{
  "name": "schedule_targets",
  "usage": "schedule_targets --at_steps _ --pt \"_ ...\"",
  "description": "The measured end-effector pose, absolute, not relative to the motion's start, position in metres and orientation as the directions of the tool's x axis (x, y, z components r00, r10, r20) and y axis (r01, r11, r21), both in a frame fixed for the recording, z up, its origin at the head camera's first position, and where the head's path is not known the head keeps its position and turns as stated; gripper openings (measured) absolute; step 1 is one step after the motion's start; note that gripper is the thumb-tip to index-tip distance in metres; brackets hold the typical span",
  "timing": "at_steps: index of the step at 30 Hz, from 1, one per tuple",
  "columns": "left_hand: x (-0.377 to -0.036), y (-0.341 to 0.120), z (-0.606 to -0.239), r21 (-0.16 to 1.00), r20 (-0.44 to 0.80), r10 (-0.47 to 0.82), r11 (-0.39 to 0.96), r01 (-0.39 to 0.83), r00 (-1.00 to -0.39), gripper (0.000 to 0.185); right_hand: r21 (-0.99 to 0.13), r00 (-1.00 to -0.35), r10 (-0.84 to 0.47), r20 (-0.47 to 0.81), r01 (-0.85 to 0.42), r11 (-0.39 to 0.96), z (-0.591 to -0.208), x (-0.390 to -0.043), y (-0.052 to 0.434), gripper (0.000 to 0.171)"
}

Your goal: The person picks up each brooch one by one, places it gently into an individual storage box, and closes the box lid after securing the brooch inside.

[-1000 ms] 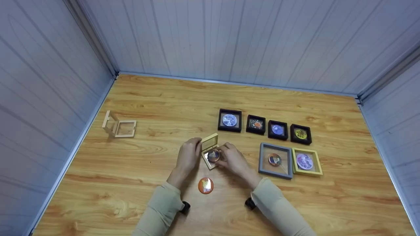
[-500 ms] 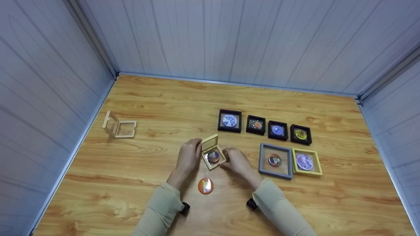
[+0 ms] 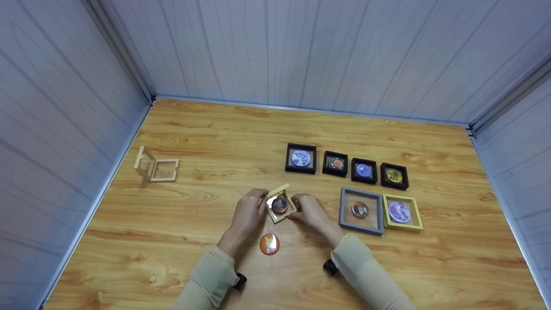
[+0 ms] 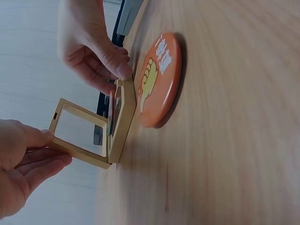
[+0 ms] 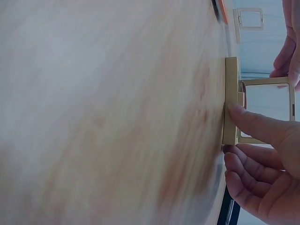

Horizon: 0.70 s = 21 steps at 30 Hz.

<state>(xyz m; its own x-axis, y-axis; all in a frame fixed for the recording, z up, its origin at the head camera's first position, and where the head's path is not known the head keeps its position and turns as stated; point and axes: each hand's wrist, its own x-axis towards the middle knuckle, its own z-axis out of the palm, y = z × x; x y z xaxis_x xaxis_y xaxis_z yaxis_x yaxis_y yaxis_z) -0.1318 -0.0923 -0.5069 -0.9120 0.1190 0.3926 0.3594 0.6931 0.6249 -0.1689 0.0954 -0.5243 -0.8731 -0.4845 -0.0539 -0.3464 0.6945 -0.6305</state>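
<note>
A small gold display frame stands half-open on its hinge between both hands, its base on the wooden table. Inside the base lies a round dark blue and orange button badge. My left hand pinches the raised lid at its edge, thumb on one side and fingers on the other. My right hand grips the base at a corner, its thumb pressed on the side. Nearer me, an orange button badge with a yellow hand picture lies flat on the table.
An open cream frame stands at the left. To the right, several black frames with badges form a row. In front of them lie a grey frame and a yellow frame, each with a badge. Panel walls enclose the table.
My left hand has swung the gold frame's lid down from upright toward the base. My right hand has let go of the badge inside and moved to the base's right side.
</note>
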Motion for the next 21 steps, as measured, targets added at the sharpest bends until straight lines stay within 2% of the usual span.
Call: schedule_targets --at_steps 12,21 --pt "-0.116 -0.081 -0.512 0.541 0.371 0.236 0.732 0.415 -0.898 0.006 -0.644 -0.882 -0.462 -0.093 -0.301 0.704 -0.522 -0.170 0.096 0.023" --pt "-0.112 -0.072 -0.519 0.432 0.359 0.294 0.789 0.437 -0.886 0.008 -0.601 -0.865 -0.502 -0.021 -0.390 0.698 -0.523 -0.170 0.096 0.027"
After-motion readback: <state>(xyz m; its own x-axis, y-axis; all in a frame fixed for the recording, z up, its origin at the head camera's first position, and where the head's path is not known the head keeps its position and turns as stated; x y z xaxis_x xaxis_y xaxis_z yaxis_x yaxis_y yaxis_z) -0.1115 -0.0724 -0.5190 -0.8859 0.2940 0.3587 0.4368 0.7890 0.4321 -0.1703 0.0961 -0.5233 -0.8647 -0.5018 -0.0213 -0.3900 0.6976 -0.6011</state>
